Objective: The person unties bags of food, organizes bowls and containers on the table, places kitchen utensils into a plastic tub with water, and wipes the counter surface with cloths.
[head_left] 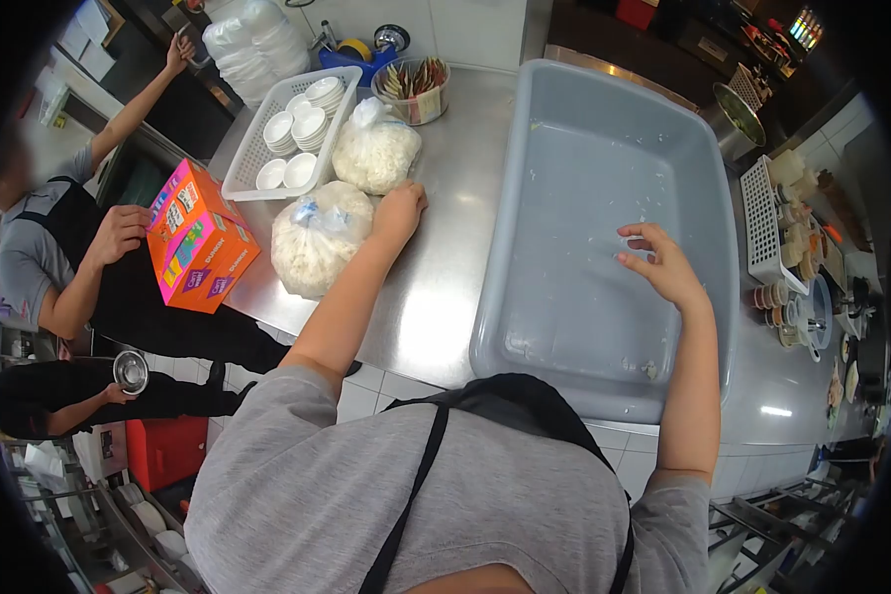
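Observation:
My left hand [400, 212] rests low over the steel counter, its fingers curled in against the lower side of a knotted clear bag of white, rice-like food [376, 148]. Whether anything is pinched in those fingers is hidden. A second such bag [319, 243] sits nearer to me, next to my left wrist. Over the big grey plastic tub [574, 337], my right hand [660, 265] hangs with its fingers apart and nothing in them. White bits cling to the tub's floor and walls.
A white basket [243, 176] holds stacked small white dishes. Behind the bags stands a clear tub of packets [412, 91]. At left, a co-worker's hand [121, 234] touches an orange box [203, 243]. Another white basket [762, 223] stands right of the grey tub.

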